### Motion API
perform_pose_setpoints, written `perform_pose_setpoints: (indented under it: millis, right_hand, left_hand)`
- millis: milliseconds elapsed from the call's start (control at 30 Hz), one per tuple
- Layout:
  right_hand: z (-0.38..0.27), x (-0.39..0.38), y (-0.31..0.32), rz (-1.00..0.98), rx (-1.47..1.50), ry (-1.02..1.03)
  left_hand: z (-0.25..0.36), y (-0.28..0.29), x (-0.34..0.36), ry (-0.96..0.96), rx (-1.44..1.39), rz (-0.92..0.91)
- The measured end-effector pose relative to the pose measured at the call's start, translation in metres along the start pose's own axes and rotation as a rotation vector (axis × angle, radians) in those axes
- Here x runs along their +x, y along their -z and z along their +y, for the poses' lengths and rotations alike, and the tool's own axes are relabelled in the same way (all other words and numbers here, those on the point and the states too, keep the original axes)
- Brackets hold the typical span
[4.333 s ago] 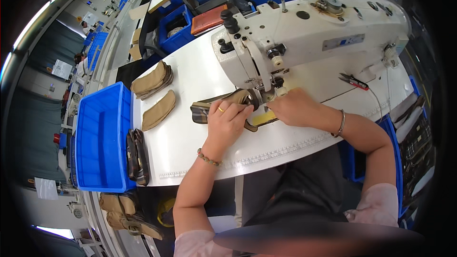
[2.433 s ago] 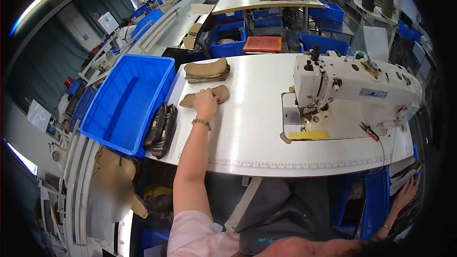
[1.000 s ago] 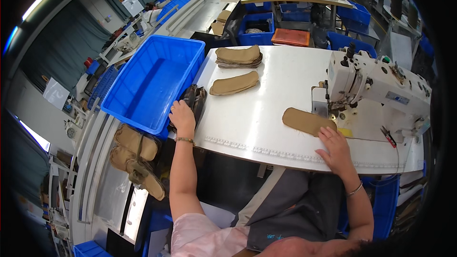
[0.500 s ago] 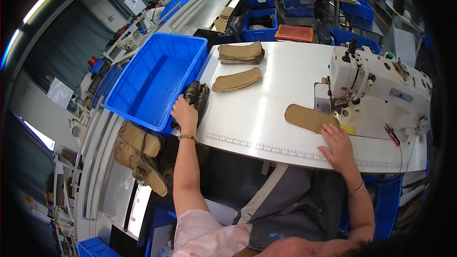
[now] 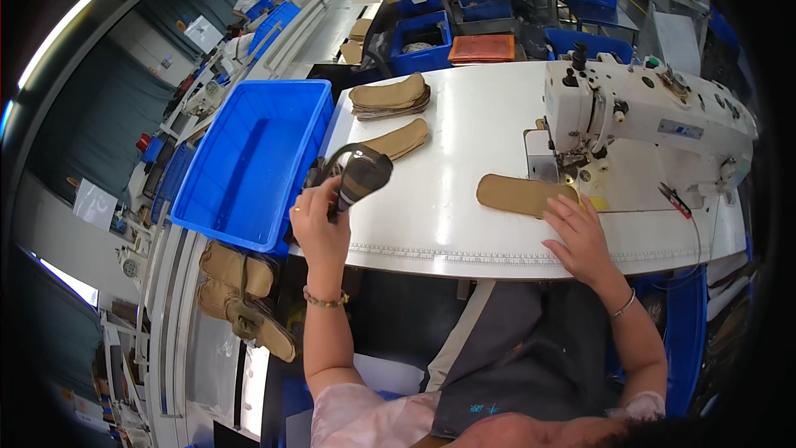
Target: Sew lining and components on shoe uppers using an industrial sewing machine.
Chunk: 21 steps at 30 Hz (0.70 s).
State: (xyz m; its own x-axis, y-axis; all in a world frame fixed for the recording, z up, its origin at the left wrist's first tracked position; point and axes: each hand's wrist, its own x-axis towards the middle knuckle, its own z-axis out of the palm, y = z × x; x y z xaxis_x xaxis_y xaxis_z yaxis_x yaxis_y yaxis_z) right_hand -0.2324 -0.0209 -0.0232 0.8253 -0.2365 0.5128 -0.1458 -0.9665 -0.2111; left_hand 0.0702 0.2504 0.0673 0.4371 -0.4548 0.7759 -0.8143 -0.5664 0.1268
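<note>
My left hand (image 5: 322, 228) is closed on a dark shoe upper (image 5: 367, 176) with a brownish band, lifted over the left end of the white table. A loop of its dark edge curves above my fingers. My right hand (image 5: 582, 241) lies with fingers stretched out at the right end of a tan insole-shaped piece (image 5: 516, 194), touching its edge. That piece lies flat just before the needle area of a white sewing machine (image 5: 647, 120). Behind the shoe upper are a thin stack of tan insole pieces (image 5: 405, 140) and a thicker stack (image 5: 390, 96).
A blue bin (image 5: 224, 228) stands against the table's left edge. Below it hang bundled tan pieces (image 5: 236, 282). Red-handled thread snips (image 5: 676, 201) lie right of the needle area. A printed ruler strip (image 5: 464, 255) runs along the front edge. More blue bins stand behind the table.
My left hand has raised the dark shoe upper from beside the bin and brought it over the table. My right hand stays at the tan piece. The whole view has shifted slightly.
</note>
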Motion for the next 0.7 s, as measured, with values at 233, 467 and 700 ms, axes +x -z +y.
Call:
perform_pose_setpoints:
  millis: [233,467,700]
  right_hand:
    - [-0.062,0.024,0.013,-0.101,1.466,-0.437]
    - [-0.064,-0.007,0.033,-0.293,1.491,-0.338]
    - [-0.062,-0.035,0.029,-0.344,1.377,-0.396]
  left_hand:
    - [0.099,0.014,-0.025,-0.297,-0.385,-0.576]
    - [0.122,0.014,-0.047,-0.115,-0.849,-0.708]
    - [0.138,-0.006,-0.078,0.420,-1.342,-1.298]
